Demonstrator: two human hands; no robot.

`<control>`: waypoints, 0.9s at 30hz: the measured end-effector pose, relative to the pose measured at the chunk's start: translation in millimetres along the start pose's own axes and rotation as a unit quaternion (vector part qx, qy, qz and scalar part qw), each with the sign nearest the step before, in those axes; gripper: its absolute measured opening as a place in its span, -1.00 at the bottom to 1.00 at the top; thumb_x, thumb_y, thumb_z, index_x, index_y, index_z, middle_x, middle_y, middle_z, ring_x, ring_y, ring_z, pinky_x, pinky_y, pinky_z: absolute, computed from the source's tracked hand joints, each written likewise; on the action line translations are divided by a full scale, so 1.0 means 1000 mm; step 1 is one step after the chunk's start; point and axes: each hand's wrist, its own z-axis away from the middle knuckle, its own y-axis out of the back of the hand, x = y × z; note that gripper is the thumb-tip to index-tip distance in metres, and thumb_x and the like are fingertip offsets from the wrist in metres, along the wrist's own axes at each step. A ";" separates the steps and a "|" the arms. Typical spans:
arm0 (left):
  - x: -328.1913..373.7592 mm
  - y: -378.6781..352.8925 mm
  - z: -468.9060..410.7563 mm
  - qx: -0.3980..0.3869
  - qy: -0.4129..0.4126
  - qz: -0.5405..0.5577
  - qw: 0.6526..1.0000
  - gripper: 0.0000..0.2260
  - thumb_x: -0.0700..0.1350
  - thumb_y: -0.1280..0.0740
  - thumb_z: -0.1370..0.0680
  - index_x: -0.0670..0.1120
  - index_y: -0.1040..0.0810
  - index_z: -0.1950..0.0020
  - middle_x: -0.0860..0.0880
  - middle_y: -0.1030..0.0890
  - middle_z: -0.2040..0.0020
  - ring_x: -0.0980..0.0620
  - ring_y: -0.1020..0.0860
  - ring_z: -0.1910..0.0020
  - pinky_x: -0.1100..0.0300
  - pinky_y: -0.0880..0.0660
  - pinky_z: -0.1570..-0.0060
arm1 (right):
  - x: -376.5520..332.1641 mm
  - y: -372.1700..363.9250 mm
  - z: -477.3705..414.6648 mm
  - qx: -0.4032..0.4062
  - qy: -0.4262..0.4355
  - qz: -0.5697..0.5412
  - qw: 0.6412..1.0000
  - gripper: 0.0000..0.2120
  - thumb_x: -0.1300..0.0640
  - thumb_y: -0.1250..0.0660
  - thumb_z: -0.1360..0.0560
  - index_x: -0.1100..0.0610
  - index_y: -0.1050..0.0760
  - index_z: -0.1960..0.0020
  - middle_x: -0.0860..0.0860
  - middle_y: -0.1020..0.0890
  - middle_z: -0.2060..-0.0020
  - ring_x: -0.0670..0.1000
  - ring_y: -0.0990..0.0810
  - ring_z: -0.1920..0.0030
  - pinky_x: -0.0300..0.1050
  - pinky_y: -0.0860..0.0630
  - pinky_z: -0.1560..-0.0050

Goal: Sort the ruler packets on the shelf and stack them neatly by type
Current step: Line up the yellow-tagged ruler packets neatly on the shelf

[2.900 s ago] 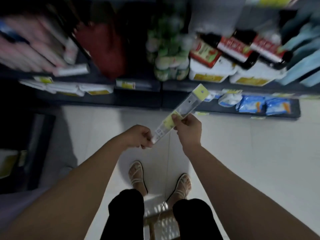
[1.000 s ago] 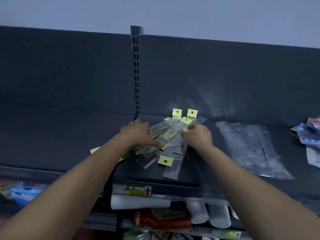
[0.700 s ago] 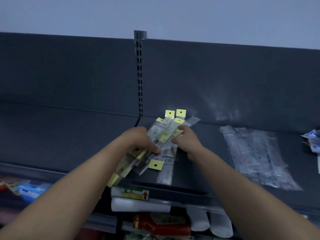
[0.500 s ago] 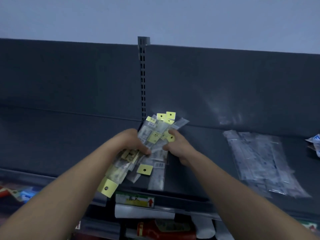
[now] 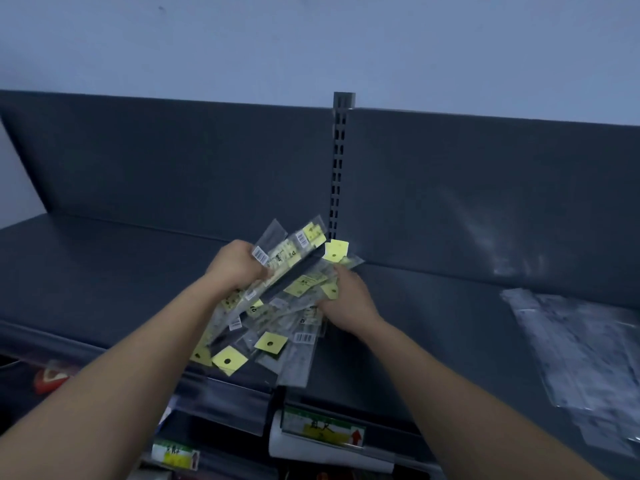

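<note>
Gripping a fanned bundle of clear plastic ruler packets with yellow tags (image 5: 277,306), left hand (image 5: 237,265) and right hand (image 5: 349,303) curl round it above the dark grey metal shelf (image 5: 104,271).

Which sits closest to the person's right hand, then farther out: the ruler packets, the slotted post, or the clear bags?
1. ruler packets: gripped by the right hand, at its left.
2. slotted post: just behind it.
3. clear bags: far right on the shelf.

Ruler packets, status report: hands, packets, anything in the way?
Left hand grips a bundle of ruler packets; right hand holds the fanned rest. Mixed, not yet stacked, over the shelf. Clear packets lie apart at right, not in the way.
</note>
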 end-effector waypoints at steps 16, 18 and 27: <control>0.097 -0.026 0.031 -0.141 -0.071 0.434 0.887 -0.89 -0.29 -0.37 -0.53 -0.22 -0.60 -0.04 -0.13 -0.69 0.14 -0.07 -0.66 0.15 0.03 -0.59 0.08 | -0.019 0.068 0.006 0.108 0.007 -0.455 0.884 -0.80 0.29 -0.38 -0.51 0.28 -0.53 -0.12 0.18 -0.69 0.04 0.14 -0.68 0.11 0.06 -0.64 0.05; 0.099 -0.035 0.030 -0.145 -0.065 0.418 0.894 -0.89 -0.25 -0.39 -0.52 -0.19 -0.60 -0.04 -0.10 -0.70 0.10 -0.04 -0.66 0.08 0.07 -0.57 0.07 | -0.009 0.073 0.010 0.121 0.012 -0.450 0.885 -0.80 0.28 -0.41 -0.49 0.24 -0.55 -0.11 0.16 -0.69 0.02 0.16 -0.68 0.03 0.10 -0.62 -0.03; 0.097 -0.065 0.016 -0.144 0.003 0.417 0.897 -0.92 -0.21 -0.45 -0.45 -0.15 -0.66 0.08 -0.14 -0.68 0.00 -0.22 -0.56 -0.18 -0.27 -0.38 -0.28 | 0.025 0.092 0.012 0.109 -0.049 -0.446 0.887 -0.83 0.33 -0.28 -0.55 0.18 -0.51 -0.11 0.13 -0.68 -0.02 0.14 -0.66 -0.01 0.23 -0.56 -0.11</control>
